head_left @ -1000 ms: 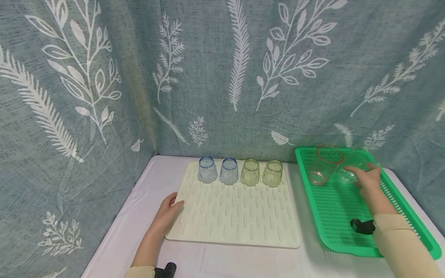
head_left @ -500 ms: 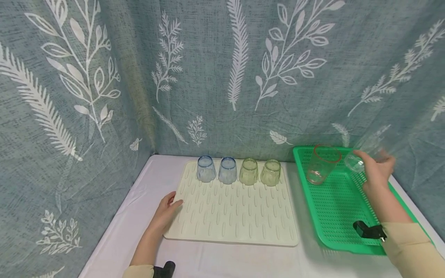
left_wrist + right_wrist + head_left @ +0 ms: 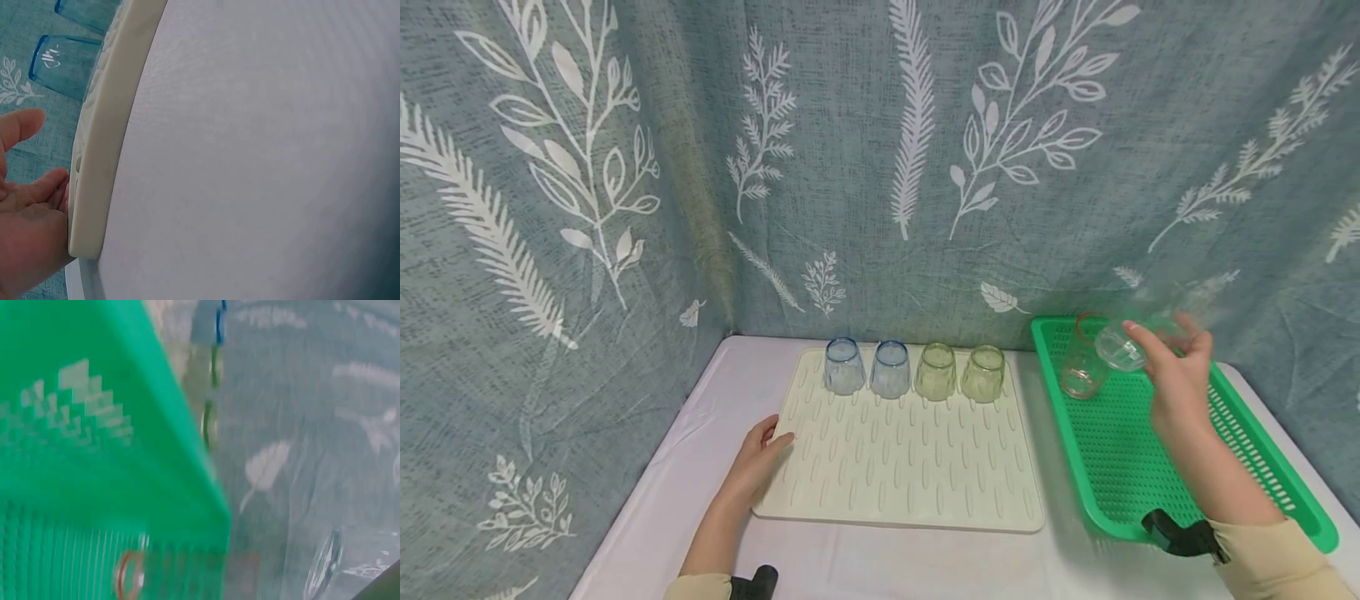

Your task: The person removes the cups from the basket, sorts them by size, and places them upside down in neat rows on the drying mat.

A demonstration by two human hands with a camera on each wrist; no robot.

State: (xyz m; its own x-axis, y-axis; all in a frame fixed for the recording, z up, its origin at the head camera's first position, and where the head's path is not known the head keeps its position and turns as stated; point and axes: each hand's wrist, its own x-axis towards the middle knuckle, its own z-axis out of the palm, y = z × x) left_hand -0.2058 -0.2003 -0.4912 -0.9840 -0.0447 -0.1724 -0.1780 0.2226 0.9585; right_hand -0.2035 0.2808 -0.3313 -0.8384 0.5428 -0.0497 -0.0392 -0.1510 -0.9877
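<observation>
Cream rectangular mat [image 3: 895,467], left, and green perforated plastic basket [image 3: 1127,450], right, on white-clothed worktop [image 3: 925,567].
Mat, far edge: two blue glass tumblers [image 3: 845,372] left, two green glass tumblers [image 3: 936,377] right. Basket, far left: red-rimmed clear glass [image 3: 1080,381]; to its right, in right grip [image 3: 1178,383]: clear glass tumbler [image 3: 1123,348].

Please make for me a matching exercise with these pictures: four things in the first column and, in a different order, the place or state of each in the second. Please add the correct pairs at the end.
Column one
1. Left hand
2. Right hand
3. Red-rimmed glass
4. Blue glasses

Column two
A. Inside the green basket
B. Holding a tilted clear glass
C. On the cream mat, beside the green glasses
D. At the left edge of the mat

Correct pairs: 1-D, 2-B, 3-A, 4-C.
</observation>
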